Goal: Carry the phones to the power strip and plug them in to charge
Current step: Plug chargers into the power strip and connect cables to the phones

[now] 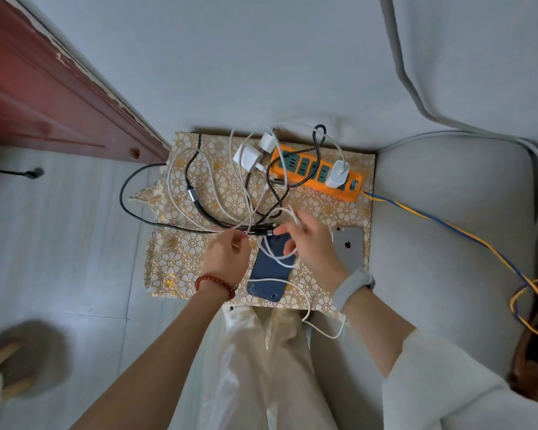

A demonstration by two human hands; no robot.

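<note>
A dark blue phone (269, 268) lies on the patterned table (193, 243), a silver phone (348, 248) beside it. Above them, the left hand (225, 256) pinches a black cable (156, 223); the right hand (308, 243), fingers spread, loops a white cable (288, 212). Beyond sits the orange power strip (316, 172).

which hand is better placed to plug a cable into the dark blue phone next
Right, probably. The right hand already holds a white cable directly over the dark blue phone; the left hand is beside the phone, pinching the braided cables.
</note>
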